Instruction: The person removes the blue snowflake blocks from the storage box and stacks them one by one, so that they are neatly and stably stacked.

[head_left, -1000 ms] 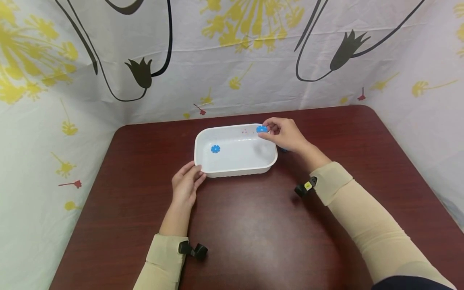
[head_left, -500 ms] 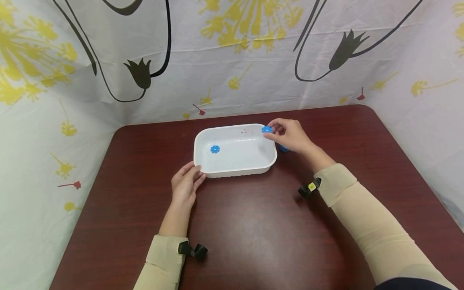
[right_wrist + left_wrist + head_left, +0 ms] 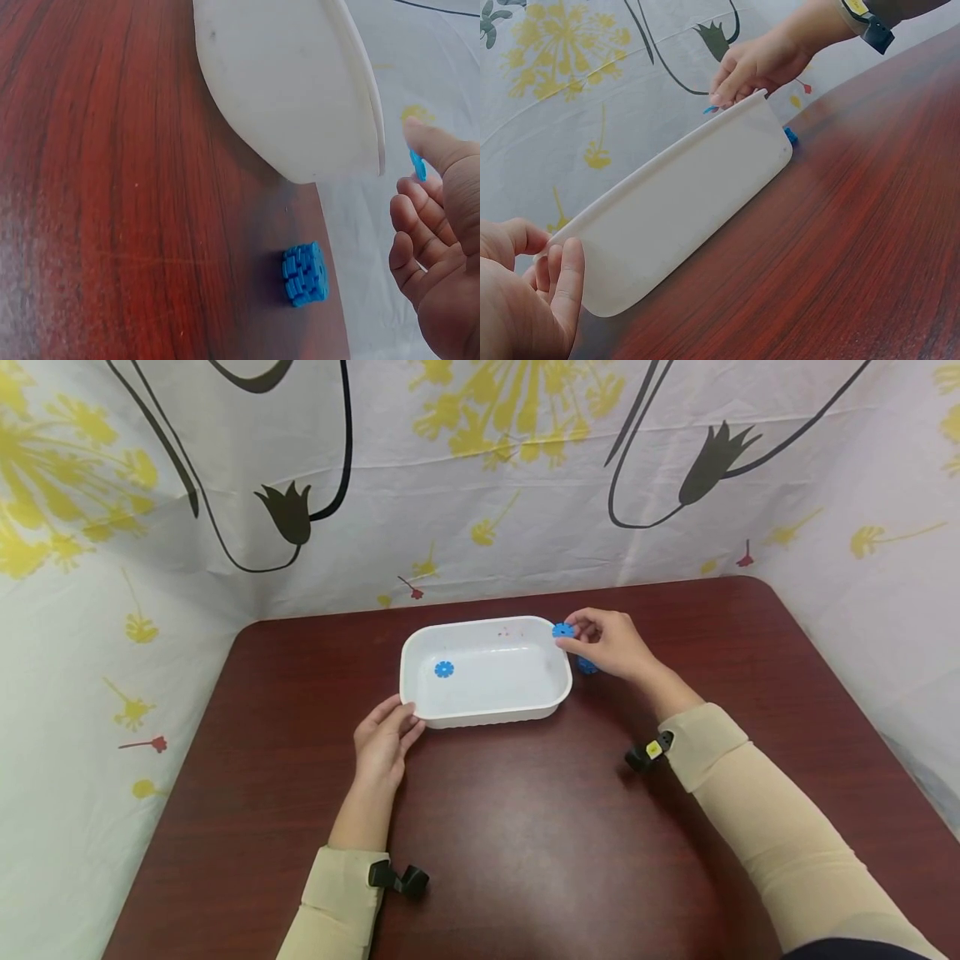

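A white plastic tray (image 3: 487, 721) with deep walls stands on the table. My left hand (image 3: 382, 739) grips its near left corner, thumb over the rim and fingers outside, as the left wrist view also shows. Over the tray's right end, my right hand (image 3: 611, 643) pinches a blue notched disc (image 3: 562, 631) between thumb and fingers. One more blue disc (image 3: 444, 669) lies flat inside the tray, left of its middle. Just outside the right end, partly under the right hand in the head view, a short stack of blue discs (image 3: 305, 274) stands on the table.
The dark red-brown wooden table (image 3: 525, 827) reaches back to a white cloth (image 3: 465, 535) printed with yellow and grey flowers, which also hangs along both sides. A small black camera sits on each wrist, the left camera (image 3: 401, 879) close over the table.
My right hand has moved a little to the right with the blue disc, from over the tray's inside to its right rim. More of the stack shows. The left hand stays put.
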Demonstrator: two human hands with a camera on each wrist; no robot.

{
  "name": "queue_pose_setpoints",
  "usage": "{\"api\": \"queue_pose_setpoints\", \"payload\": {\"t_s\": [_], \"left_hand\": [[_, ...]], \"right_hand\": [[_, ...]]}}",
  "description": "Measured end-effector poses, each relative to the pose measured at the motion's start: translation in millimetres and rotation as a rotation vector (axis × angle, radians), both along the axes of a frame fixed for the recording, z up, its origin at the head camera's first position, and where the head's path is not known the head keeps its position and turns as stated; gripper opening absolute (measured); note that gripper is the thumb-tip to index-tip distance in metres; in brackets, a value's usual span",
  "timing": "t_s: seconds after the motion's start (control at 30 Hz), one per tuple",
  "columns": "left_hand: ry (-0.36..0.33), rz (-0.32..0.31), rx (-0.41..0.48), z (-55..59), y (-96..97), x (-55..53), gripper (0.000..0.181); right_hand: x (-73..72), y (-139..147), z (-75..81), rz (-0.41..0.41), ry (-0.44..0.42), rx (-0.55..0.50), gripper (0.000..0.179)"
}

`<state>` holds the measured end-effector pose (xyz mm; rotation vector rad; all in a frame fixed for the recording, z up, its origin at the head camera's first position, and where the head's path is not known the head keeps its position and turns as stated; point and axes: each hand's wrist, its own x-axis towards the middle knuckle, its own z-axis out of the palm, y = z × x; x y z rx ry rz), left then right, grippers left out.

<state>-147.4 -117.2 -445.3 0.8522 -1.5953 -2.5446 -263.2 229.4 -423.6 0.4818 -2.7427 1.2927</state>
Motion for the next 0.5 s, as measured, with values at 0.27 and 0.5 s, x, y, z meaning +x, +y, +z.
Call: {"api": "queue_pose_setpoints", "payload": {"t_s": [0.27, 0.5], "left_hand": [[0.005, -0.001, 0.007, -0.5, -0.3, 0.3, 0.040], [0.006, -0.004, 0.004, -1.0, -0.1, 0.8, 0.037]], "right_hand": [[1.1, 7, -2.6, -0.019, 0.000, 0.019, 0.036], [0.9, 15, -7.4, -0.034, 0.003, 0.025, 0.037]]}}
